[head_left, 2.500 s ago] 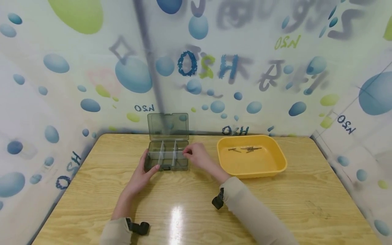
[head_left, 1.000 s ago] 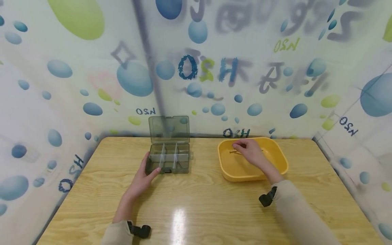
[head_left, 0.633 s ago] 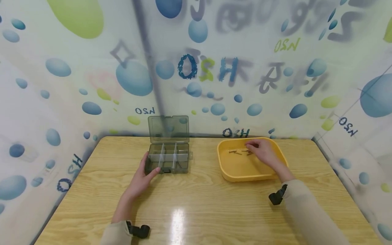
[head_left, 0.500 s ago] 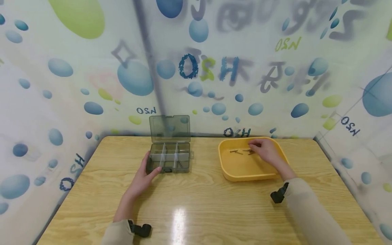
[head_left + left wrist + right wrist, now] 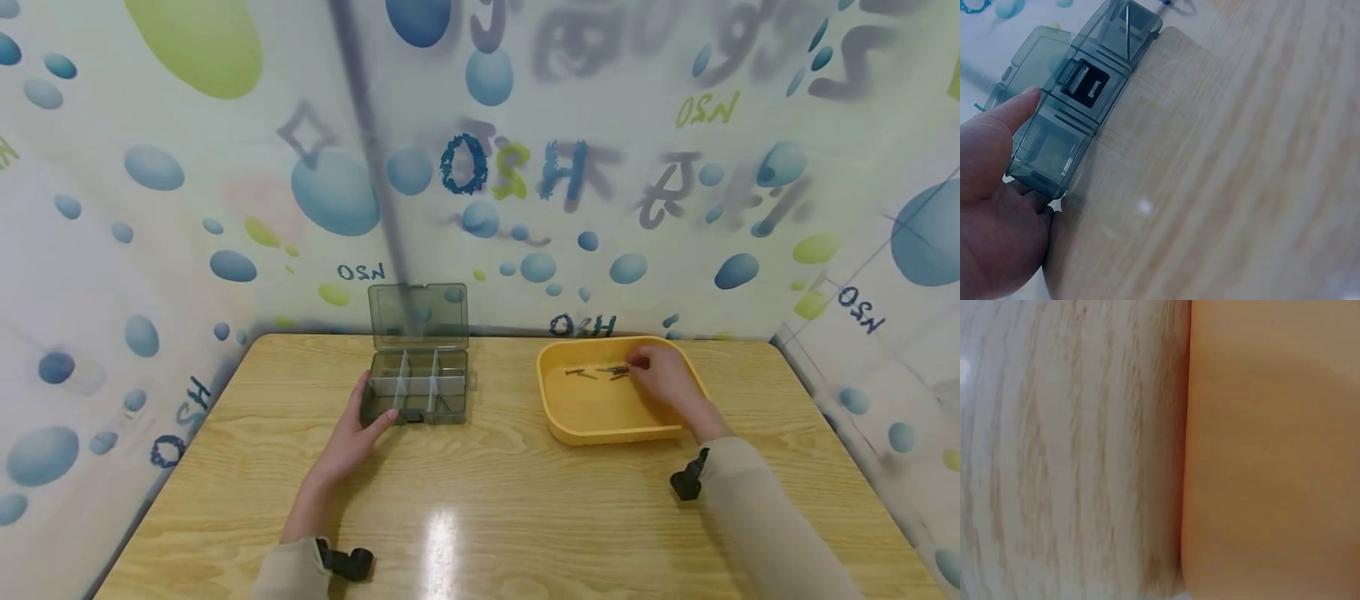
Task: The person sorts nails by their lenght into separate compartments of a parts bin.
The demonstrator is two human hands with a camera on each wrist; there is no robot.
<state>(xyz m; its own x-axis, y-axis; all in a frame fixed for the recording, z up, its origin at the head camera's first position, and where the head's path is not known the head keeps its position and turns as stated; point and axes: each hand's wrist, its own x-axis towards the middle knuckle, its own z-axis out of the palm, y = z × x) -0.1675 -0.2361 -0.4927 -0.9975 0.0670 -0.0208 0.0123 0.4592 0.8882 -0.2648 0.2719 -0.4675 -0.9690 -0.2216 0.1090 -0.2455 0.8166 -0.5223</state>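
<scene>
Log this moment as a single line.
left hand: holding compartment box | right hand: at fasteners in yellow tray, grip unclear | lid: open | front-right compartment: fastener inside

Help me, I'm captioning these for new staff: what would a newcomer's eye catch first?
Probably the bright yellow tray on the right, with the right hand in it beside dark screw-like pieces. Next, the translucent gray divided box left of it, lid open, gripped by the left hand. Behind both, the backdrop shows blue and green drops and mirrored H2O lettering.
</scene>
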